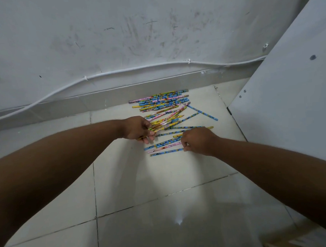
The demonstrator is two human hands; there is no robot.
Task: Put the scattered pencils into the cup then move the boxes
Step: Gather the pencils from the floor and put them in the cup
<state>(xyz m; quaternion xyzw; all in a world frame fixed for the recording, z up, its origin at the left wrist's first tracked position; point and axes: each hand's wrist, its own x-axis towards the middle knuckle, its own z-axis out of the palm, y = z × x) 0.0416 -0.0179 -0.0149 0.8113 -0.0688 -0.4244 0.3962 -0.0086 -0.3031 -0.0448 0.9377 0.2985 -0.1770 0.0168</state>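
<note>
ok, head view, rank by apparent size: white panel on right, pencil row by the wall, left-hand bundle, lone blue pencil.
1. white panel
2-3. pencil row and bundle in the left hand: look alike in span; bundle is nearer the camera, so unranked
4. lone blue pencil

I see pencils (163,102) in smooth, glossy printed coating. Floor tiles (163,208) look like glazed ceramic, shiny, with light glare on them. Wall (115,31) is matt paint, scuffed and smudged. Cable (136,69) is smooth white plastic. Skirting (63,107) is semi-gloss tile. White board (289,97) is matt and smooth, laminate look, with metal screws (244,90).
</note>
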